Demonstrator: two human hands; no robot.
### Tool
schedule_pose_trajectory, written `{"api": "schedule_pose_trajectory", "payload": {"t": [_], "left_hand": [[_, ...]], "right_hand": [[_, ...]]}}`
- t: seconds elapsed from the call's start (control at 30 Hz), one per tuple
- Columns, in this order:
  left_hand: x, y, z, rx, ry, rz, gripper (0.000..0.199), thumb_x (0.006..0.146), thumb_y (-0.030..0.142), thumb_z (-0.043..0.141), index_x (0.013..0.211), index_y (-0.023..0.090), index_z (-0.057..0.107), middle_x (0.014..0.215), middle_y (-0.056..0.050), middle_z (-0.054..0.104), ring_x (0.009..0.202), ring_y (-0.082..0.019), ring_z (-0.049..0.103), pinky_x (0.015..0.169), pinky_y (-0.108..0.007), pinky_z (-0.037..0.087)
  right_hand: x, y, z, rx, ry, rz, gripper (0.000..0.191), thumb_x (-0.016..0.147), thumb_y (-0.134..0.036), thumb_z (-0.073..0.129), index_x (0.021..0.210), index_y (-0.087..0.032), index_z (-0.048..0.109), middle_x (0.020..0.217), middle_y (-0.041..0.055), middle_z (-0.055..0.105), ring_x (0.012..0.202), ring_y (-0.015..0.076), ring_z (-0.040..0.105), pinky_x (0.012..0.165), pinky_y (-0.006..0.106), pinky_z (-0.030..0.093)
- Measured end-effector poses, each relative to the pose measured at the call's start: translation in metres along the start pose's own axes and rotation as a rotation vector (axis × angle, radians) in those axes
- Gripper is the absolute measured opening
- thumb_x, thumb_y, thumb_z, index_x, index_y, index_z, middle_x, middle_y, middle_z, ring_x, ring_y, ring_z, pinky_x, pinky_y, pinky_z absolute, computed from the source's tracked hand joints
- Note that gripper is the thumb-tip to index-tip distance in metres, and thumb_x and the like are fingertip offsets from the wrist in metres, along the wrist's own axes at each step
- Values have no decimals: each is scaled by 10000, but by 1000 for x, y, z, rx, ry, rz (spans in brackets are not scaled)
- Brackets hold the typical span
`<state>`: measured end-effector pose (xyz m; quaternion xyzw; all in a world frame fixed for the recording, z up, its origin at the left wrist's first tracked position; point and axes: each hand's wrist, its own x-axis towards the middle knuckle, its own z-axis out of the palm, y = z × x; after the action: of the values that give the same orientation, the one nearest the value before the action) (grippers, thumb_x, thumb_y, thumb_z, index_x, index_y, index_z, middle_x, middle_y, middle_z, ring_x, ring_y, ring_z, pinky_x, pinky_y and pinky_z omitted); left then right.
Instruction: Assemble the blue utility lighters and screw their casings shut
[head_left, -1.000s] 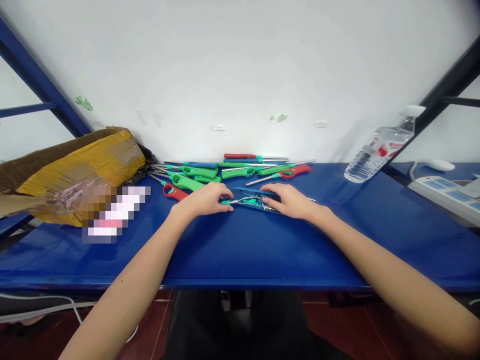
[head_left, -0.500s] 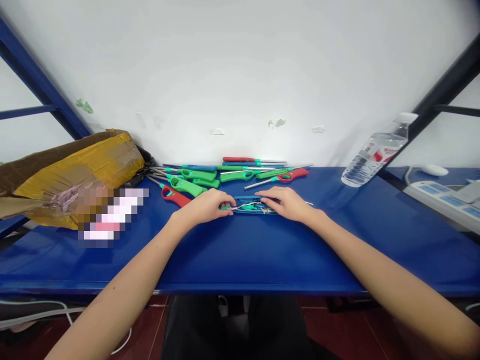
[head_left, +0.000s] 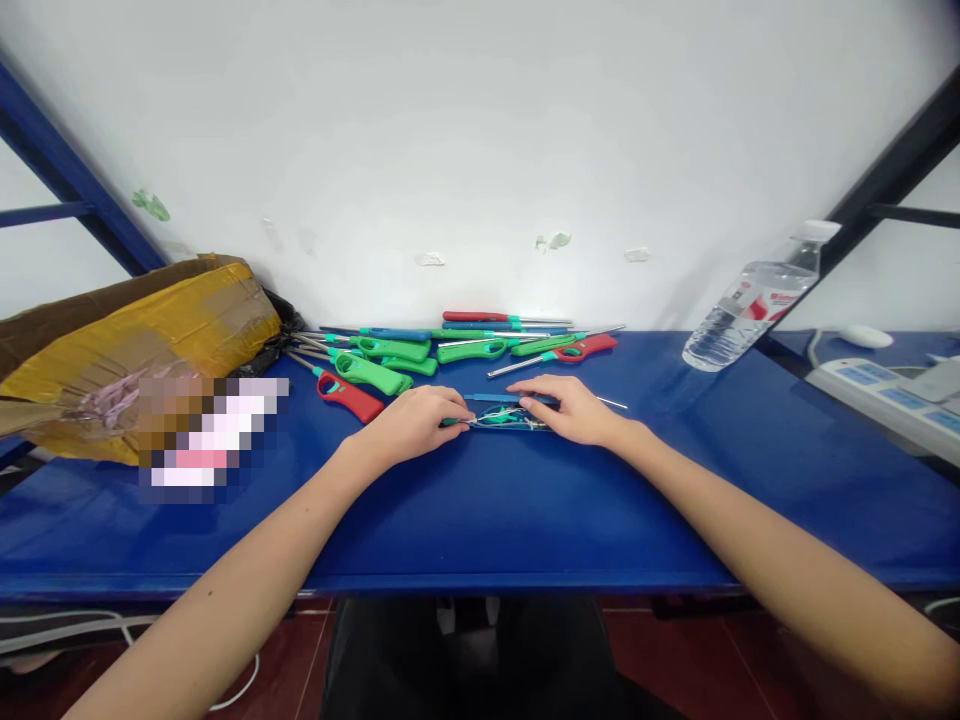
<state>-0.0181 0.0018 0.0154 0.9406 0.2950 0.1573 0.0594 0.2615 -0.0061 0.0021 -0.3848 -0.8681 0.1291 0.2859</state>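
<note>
Both hands rest low over the blue worktop (head_left: 480, 515), nearer its far edge than its near edge, roughly midway between its left and right ends.

Left hand (head_left: 420, 422): thumb and fingers narrow, closed on the left end of an opened blue casing (head_left: 514, 428). Casing lies lengthwise between the hands; green and metal parts show inside, too small to tell apart. Right hand (head_left: 566, 408): thumb and index close together on a slim blue shell piece (head_left: 486, 398), which runs left along the casing's far side. Palm hides the casing's right end. A thin metal rod (head_left: 611, 403) sticks out to the right, past that hand.

Along the far edge, a loose heap of long-nosed lighters, green, blue and red, many overlapping. Nearest the left hand: a red lighter (head_left: 349, 397), just beyond the wrist, with a green lighter (head_left: 373, 373) beside it. Beyond the right hand, another red-handled lighter (head_left: 589, 347), nose pointing left.

Toward the far left corner: a cardboard box (head_left: 161, 320) bound in yellow tape, its near side open. Toward the far right: a clear bottle (head_left: 750, 310) with white cap. At the right end: a white block with blue panels (head_left: 892, 395).
</note>
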Motion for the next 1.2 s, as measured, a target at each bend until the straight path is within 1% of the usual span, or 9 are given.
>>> {"api": "schedule_pose_trajectory", "payload": {"t": [0.17, 0.3, 0.47, 0.63, 0.83, 0.93, 1.0, 1.07, 1.2], "left_hand": [[-1, 5, 2, 76, 35, 4, 146, 899, 230, 651, 975, 204, 773, 1001, -40, 750, 893, -195, 696, 792, -282, 515], [-1, 7, 6, 131, 65, 42, 143, 905, 222, 642, 966, 197, 769, 980, -46, 752, 885, -195, 692, 781, -282, 514], [-1, 8, 7, 151, 69, 40, 168, 910, 215, 631, 1032, 206, 748, 923, -50, 751, 881, -201, 690, 797, -293, 516], [0, 10, 5, 115, 49, 43, 181, 913, 205, 623, 1039, 205, 752, 957, -49, 744, 882, -200, 683, 796, -295, 515], [1, 10, 4, 52, 51, 38, 168, 902, 187, 622, 998, 198, 759, 1003, -49, 732, 912, -196, 668, 813, -291, 514], [1, 10, 4, 34, 54, 34, 170, 905, 193, 612, 993, 204, 758, 987, -50, 733, 903, -190, 666, 817, -289, 514], [1, 11, 4, 22, 56, 29, 167, 898, 192, 617, 986, 206, 759, 979, -50, 734, 895, -188, 667, 815, -289, 516], [2, 11, 4, 4, 52, 21, 163, 888, 183, 628, 977, 202, 763, 977, -49, 735, 888, -188, 669, 809, -287, 518], [2, 10, 4, -34, 41, -5, 170, 879, 175, 639, 985, 197, 771, 990, -56, 734, 876, -185, 676, 806, -288, 522]], "right_hand": [[-1, 0, 2, 67, 39, 33, 355, 926, -344, 564, 1242, -205, 649, 1185, 77, 717, 1032, 239, 683, 843, 355, 563], [-1, 4, 1, 16, 54, 14, 349, 923, -353, 570, 1233, -213, 650, 1181, 75, 716, 1035, 245, 679, 875, 375, 553], [0, 5, 1, -90, 49, 35, 305, 969, -350, 488, 1161, -221, 686, 1102, 71, 739, 984, 251, 679, 881, 416, 535], [1, 3, 4, -105, 45, 50, 301, 978, -358, 469, 1101, -203, 697, 1069, 82, 741, 959, 252, 679, 867, 410, 534], [1, 0, -1, -120, 68, -27, 276, 951, -351, 521, 1145, -215, 663, 1177, 104, 680, 1120, 275, 616, 986, 461, 496], [1, -2, -6, -122, 73, -64, 267, 934, -357, 548, 1145, -233, 654, 1211, 110, 645, 1139, 286, 598, 996, 492, 491], [0, -4, -8, -116, 61, -73, 248, 929, -348, 553, 1126, -241, 658, 1196, 104, 649, 1133, 286, 599, 992, 495, 495], [-1, -5, -8, -113, 46, -58, 248, 927, -341, 556, 1130, -240, 656, 1171, 100, 668, 1123, 286, 608, 981, 487, 501], [-1, -5, -6, -92, -5, 11, 305, 943, -351, 529, 1201, -232, 639, 1165, 90, 703, 1085, 279, 643, 948, 459, 514]]}}
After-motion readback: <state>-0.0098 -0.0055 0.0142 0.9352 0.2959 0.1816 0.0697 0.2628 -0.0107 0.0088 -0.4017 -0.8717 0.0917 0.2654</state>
